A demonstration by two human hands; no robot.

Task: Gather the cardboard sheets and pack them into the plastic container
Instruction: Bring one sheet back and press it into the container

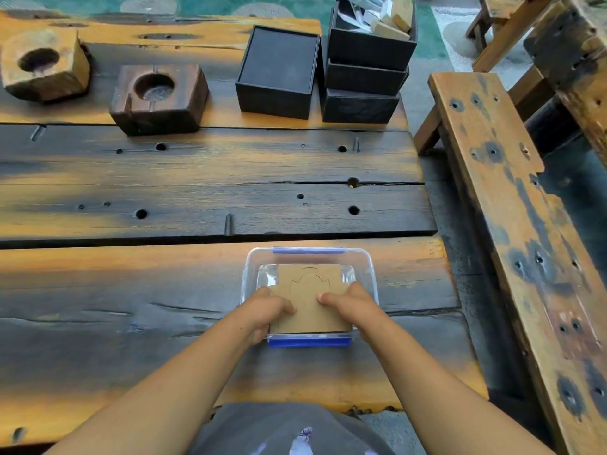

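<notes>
A clear plastic container [369, 274] with blue clips stands on the near plank of the wooden table [164, 290]. A brown cardboard sheet [310, 290] with a faint cut outline lies tilted in it, its near edge resting over the front rim. My left hand [267, 308] grips the sheet's left edge and my right hand [349, 305] grips its right edge, thumbs on top. Whether more sheets lie beneath it is hidden.
Two wooden blocks with round holes [44, 65] [159, 98] sit at the far left. A black box [277, 72] and a stack of black boxes [364, 70] holding small items stand at the far middle. A wooden bench [512, 205] runs along the right.
</notes>
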